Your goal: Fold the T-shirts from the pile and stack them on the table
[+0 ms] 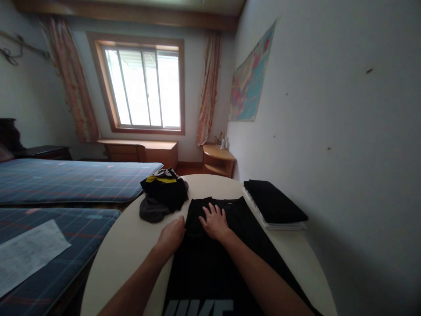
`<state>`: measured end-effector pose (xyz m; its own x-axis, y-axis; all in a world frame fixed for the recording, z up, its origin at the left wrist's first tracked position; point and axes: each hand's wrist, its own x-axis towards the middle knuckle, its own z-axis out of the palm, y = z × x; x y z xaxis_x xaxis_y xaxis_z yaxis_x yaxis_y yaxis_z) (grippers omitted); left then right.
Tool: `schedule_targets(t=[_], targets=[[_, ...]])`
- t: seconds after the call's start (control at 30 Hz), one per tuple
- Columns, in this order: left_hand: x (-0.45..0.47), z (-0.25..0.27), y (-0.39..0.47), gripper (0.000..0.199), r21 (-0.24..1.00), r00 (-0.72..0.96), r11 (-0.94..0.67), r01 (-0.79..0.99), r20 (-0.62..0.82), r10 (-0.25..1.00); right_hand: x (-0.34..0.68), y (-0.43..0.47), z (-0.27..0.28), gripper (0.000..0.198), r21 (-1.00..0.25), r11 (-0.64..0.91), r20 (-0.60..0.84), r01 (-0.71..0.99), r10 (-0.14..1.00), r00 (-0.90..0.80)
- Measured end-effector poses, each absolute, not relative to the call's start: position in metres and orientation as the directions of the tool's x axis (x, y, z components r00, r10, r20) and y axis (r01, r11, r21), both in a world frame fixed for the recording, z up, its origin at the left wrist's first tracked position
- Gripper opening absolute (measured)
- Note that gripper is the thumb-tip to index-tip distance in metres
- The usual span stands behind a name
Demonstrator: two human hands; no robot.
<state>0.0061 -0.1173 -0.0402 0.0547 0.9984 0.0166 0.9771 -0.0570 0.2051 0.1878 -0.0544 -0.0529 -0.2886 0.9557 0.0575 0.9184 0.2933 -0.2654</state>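
Note:
A black T-shirt [204, 263] lies lengthwise on the round cream table [118, 259], its neckline away from me and pale block letters at the near end. It looks narrow, with no sleeves spread out to the sides. My left hand [173, 235] is closed at the shirt's left edge, fingers curled around the fabric there; the fingertips are hidden. Flat on the upper part of the shirt, just below the collar, rests my right hand [215, 222] with its fingers spread.
At the table's far left sits a crumpled pile of dark clothes [166, 195] with yellow and white parts. A neat folded stack [274, 202], black over white, lies at the right near the wall. Plaid mattresses [79, 180] adjoin on the left, one bearing a paper sheet [33, 250].

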Motion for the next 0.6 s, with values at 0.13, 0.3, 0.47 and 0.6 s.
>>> schedule_targets(t=[0.13, 0.3, 0.47, 0.6], targets=[[0.004, -0.041, -0.112, 0.013, 0.213, 0.032, -0.045, 0.976, 0.064, 0.997, 0.200, -0.061, -0.059, 0.077, -0.290, 0.102, -0.125, 0.952, 0.982, -0.144], [0.010, -0.040, -0.110, 0.013, 0.225, -0.027, -0.001, 0.974, 0.119, 0.993, 0.205, -0.050, -0.061, 0.079, -0.296, 0.080, -0.184, 0.952, 0.973, -0.139], [0.012, -0.043, -0.107, 0.019, 0.267, -0.077, 0.034, 0.963, 0.152, 0.985, 0.205, -0.028, -0.060, 0.076, -0.290, 0.124, -0.128, 0.949, 0.978, -0.167], [0.009, -0.049, -0.101, 0.009, 0.352, -0.044, -0.018, 0.936, 0.166, 0.985, 0.206, -0.018, -0.063, 0.074, -0.302, 0.157, -0.052, 0.940, 0.982, -0.181]])
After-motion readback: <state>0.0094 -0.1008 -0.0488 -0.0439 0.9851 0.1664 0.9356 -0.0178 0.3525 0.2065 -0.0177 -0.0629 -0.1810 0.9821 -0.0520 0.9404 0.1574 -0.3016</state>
